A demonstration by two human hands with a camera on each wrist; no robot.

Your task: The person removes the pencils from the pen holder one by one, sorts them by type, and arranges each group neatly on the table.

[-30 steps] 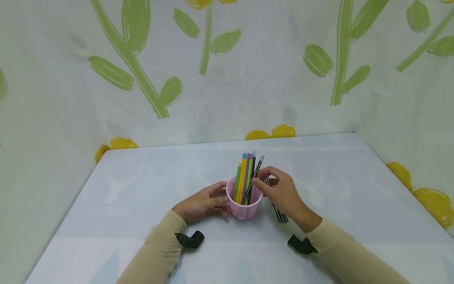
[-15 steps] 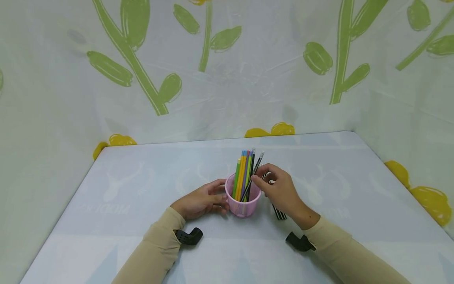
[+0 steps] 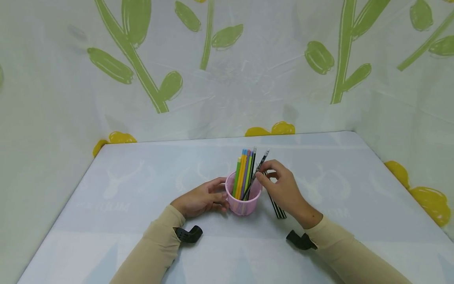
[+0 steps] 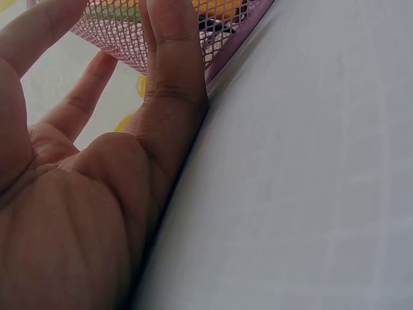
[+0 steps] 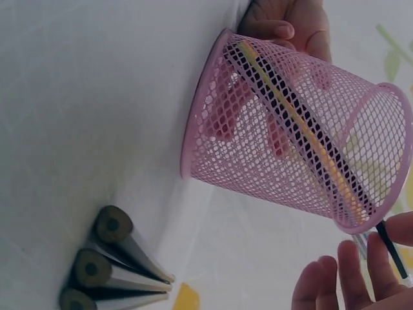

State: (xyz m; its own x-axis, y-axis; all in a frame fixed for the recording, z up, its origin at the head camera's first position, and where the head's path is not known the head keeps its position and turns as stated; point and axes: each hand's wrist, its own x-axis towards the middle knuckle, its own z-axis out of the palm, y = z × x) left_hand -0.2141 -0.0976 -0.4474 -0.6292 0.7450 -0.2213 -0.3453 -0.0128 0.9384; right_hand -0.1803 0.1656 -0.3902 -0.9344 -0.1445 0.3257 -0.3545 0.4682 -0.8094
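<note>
A pink mesh pencil cup stands upright, with several coloured pencils leaning inside it. My left hand holds the cup's left side, thumb in front and fingers toward the back; the left wrist view shows a finger against the mesh. Between thumb and fingertips, my right hand pinches a black patterned pencil with a silvery top end. It slants right over the rim, its lower part inside the cup. Through the mesh in the right wrist view, part of my left hand shows behind the cup.
Black-and-white striped pencils lie side by side right of the cup, partly under my right hand. Their blunt ends face the right wrist camera. A pale tabletop meets a leaf-patterned cloth wall at the back.
My right hand has shifted slightly right, and the black pencil it pinches leans farther right. The left hand and the cup stay in place.
</note>
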